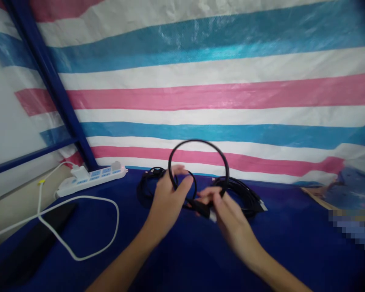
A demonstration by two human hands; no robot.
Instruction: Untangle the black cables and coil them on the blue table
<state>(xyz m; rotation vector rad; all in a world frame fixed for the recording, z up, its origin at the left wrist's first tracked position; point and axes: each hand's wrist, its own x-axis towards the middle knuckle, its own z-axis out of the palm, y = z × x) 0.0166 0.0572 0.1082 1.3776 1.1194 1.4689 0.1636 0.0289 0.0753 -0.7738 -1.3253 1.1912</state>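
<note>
A black cable (197, 141) rises in a loop between my two hands, held above the blue surface. My left hand (167, 196) is closed around the loop's left side, thumb and fingers pinching it. My right hand (229, 213) grips the right side of the same cable. Just by the right fingertips is a dark plug (202, 209) with a pale, blurred end; its exact type is unclear. Behind the left hand lies a coiled black cable (142, 188). Another thicker black coil (246, 194), with a light-coloured plug end, rests behind the right hand.
A white power strip (93, 178) sits at the left back with an adapter in it. A white cord (117, 219) loops across the blue surface (182, 259), over a dark flat object (36, 243). Striped sheeting (215, 97) hangs behind, beside a blue metal post (53, 89).
</note>
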